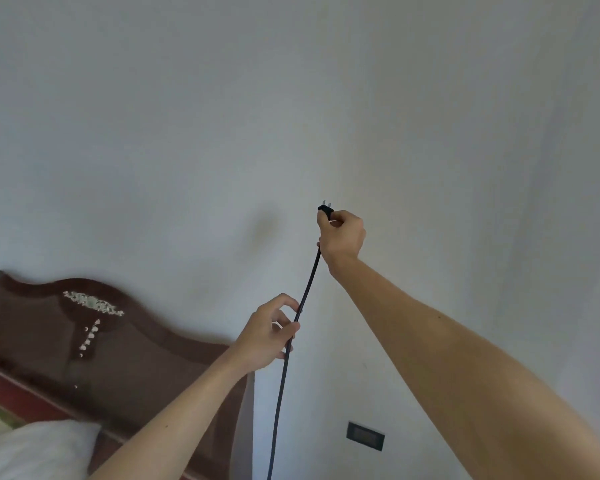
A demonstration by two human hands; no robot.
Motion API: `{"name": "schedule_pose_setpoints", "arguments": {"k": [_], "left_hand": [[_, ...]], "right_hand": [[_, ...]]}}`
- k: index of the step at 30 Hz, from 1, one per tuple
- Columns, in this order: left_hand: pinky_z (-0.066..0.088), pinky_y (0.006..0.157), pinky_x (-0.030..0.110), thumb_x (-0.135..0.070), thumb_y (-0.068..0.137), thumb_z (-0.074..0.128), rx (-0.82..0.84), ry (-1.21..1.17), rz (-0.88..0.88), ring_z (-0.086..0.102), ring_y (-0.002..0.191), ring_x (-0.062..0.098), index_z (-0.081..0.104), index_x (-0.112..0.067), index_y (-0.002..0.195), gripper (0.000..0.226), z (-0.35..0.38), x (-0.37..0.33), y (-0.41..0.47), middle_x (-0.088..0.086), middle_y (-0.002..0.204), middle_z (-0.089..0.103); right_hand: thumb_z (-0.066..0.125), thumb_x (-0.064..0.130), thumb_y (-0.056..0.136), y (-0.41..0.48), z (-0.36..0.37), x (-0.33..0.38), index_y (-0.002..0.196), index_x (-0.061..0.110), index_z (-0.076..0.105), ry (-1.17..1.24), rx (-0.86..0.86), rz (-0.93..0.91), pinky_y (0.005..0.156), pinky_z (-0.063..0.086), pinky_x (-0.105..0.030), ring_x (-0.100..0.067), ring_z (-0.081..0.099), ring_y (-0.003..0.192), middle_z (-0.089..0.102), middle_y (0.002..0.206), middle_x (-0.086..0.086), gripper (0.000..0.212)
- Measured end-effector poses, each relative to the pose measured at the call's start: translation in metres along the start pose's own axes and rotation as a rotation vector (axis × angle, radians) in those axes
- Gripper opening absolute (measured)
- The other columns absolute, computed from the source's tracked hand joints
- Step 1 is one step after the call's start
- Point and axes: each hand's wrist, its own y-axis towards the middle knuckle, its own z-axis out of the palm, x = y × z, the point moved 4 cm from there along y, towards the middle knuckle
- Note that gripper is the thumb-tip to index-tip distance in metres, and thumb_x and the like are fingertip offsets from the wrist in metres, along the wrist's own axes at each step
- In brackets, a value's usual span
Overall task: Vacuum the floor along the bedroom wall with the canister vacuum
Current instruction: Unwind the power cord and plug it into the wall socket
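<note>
A black power cord [280, 382] rises from the bottom edge of the view up to a black two-pin plug [325, 210]. My right hand [342, 237] grips the plug, pins pointing up, held in front of the white wall. Lower down, my left hand [271, 332] holds the cord between curled fingers and thumb. The canister vacuum itself is out of view.
A dark wall socket [365, 435] sits low on the white wall, below my right arm. A carved brown headboard [84, 341] with pale inlay stands at the left against the wall. A white pillow [35, 448] lies at the bottom left.
</note>
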Motion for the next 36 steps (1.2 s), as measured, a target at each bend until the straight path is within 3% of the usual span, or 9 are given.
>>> {"name": "schedule_pose_setpoints", "arguments": {"k": [8, 13, 17, 20, 24, 30, 36], "left_hand": [[0.060, 0.071, 0.055, -0.010, 0.095, 0.057, 0.171, -0.056, -0.037, 0.058, 0.069, 0.024, 0.056, -0.025, 0.099, 0.016, 0.067, 0.027, 0.036, 0.007, 0.078, 0.056], [0.060, 0.073, 0.056, -0.009, 0.096, 0.055, 0.286, -0.069, -0.021, 0.057, 0.071, 0.023, 0.055, -0.018, 0.106, 0.013, 0.086, 0.047, 0.056, 0.010, 0.081, 0.056], [0.059, 0.073, 0.058, -0.010, 0.096, 0.055, 0.384, -0.072, -0.011, 0.055, 0.071, 0.023, 0.056, -0.023, 0.103, 0.015, 0.095, 0.069, 0.073, 0.007, 0.078, 0.056], [0.061, 0.071, 0.054, -0.009, 0.096, 0.053, 0.429, -0.045, -0.005, 0.054, 0.072, 0.022, 0.056, -0.024, 0.101, 0.016, 0.101, 0.089, 0.080, 0.006, 0.079, 0.057], [0.060, 0.069, 0.055, -0.007, 0.096, 0.051, 0.477, -0.041, -0.018, 0.052, 0.070, 0.021, 0.054, -0.023, 0.101, 0.017, 0.120, 0.122, 0.080, 0.004, 0.077, 0.055], [0.057, 0.067, 0.053, -0.011, 0.100, 0.049, 0.540, -0.007, -0.034, 0.047, 0.064, 0.016, 0.049, -0.018, 0.110, 0.012, 0.170, 0.184, 0.062, 0.006, 0.078, 0.052], [0.058, 0.070, 0.054, -0.008, 0.099, 0.051, 0.591, 0.002, -0.135, 0.049, 0.068, 0.015, 0.051, -0.022, 0.110, 0.017, 0.219, 0.257, 0.053, 0.005, 0.081, 0.051]], "right_hand": [[0.069, 0.025, 0.089, 0.029, -0.053, -0.063, 0.081, 0.009, 0.064, -0.139, -0.088, 0.019, 0.070, 0.059, -0.048, -0.026, 0.060, 0.058, 0.060, 0.061, 0.001, 0.018], [0.069, 0.024, 0.088, 0.033, -0.081, -0.090, 0.081, 0.007, 0.064, -0.243, -0.167, 0.043, 0.070, 0.058, -0.044, -0.033, 0.068, 0.062, 0.063, 0.063, -0.002, 0.019], [0.068, 0.025, 0.089, 0.029, -0.089, -0.109, 0.084, 0.003, 0.066, -0.277, -0.239, 0.075, 0.059, 0.057, -0.037, -0.031, 0.067, 0.054, 0.064, 0.065, -0.005, 0.023], [0.066, 0.024, 0.091, 0.020, -0.087, -0.126, 0.084, 0.003, 0.065, -0.291, -0.263, 0.083, 0.047, 0.048, -0.024, -0.019, 0.059, 0.040, 0.059, 0.056, 0.001, 0.022], [0.066, 0.024, 0.092, 0.007, -0.093, -0.156, 0.088, 0.003, 0.066, -0.338, -0.296, 0.128, 0.045, 0.047, -0.021, -0.021, 0.059, 0.042, 0.057, 0.055, 0.004, 0.022], [0.066, 0.030, 0.088, -0.014, -0.112, -0.241, 0.078, 0.014, 0.061, -0.454, -0.319, 0.200, 0.065, 0.058, -0.049, -0.033, 0.067, 0.062, 0.060, 0.063, 0.006, 0.020], [0.064, 0.023, 0.091, -0.032, -0.135, -0.336, 0.076, 0.012, 0.055, -0.581, -0.275, 0.271, 0.069, 0.055, -0.049, -0.028, 0.061, 0.065, 0.055, 0.064, 0.005, 0.021]]}}
